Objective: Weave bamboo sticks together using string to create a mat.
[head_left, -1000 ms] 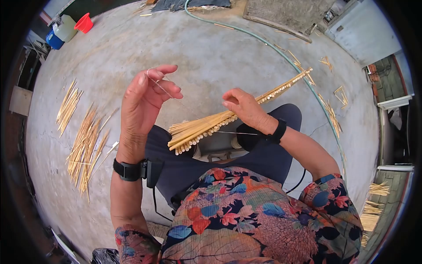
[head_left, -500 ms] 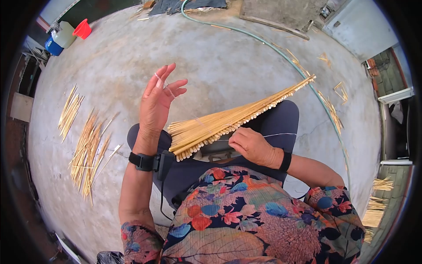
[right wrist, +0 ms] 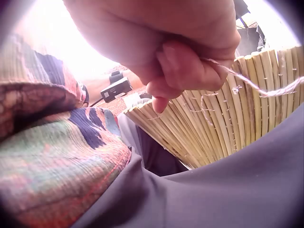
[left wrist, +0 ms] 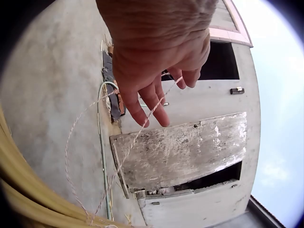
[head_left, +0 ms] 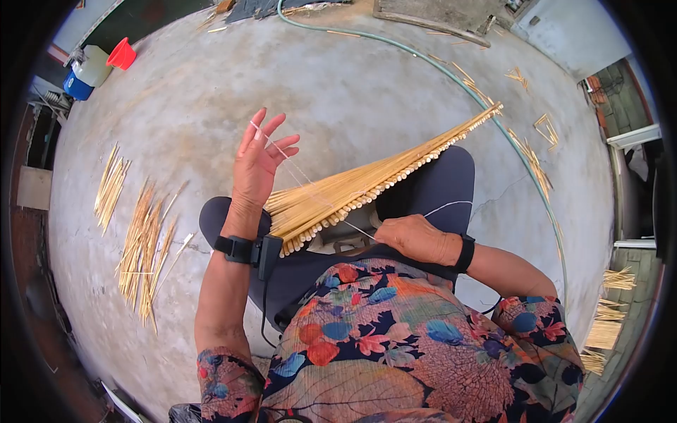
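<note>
Across my thighs (head_left: 450,190), the stalk mat (head_left: 374,180) looks light, stiff, perhaps brittle, best gripped by a broad fistful; my spread left hand (head_left: 255,168) carries twine (right wrist: 280,92), my curled right hand (head_left: 416,236) grips it.

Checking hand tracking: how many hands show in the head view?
2: the right hand, low on the near side of the stalks, holding string; the left hand, raised, string running across it. Neither seems hidden.

No legible text or numbers.
</note>
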`<state>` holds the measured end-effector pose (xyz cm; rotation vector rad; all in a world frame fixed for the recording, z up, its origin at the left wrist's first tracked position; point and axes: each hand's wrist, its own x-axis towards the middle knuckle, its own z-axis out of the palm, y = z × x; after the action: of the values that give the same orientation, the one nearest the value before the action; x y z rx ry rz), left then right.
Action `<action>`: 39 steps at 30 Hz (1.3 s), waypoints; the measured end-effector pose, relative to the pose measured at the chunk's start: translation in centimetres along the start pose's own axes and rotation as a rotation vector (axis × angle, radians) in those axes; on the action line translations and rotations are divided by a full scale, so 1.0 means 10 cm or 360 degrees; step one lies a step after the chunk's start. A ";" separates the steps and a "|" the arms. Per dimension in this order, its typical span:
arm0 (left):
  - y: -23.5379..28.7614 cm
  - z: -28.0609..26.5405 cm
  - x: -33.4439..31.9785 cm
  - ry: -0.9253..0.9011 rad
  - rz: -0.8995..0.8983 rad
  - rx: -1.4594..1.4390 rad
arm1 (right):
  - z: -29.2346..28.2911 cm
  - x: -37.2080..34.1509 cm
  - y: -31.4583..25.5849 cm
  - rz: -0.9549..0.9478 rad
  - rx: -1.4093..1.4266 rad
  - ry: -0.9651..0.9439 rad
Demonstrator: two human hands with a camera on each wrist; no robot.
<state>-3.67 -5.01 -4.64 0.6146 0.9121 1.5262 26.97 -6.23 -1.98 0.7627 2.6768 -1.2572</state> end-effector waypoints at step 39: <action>-0.34 0.07 -0.69 -0.0373 -0.0321 0.0958 | 0.41 0.39 0.15 0.0359 0.0648 0.0130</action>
<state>-0.01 -11.58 -6.30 1.0709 1.2150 0.9647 23.74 -6.93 -6.79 1.1472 2.3279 -1.7613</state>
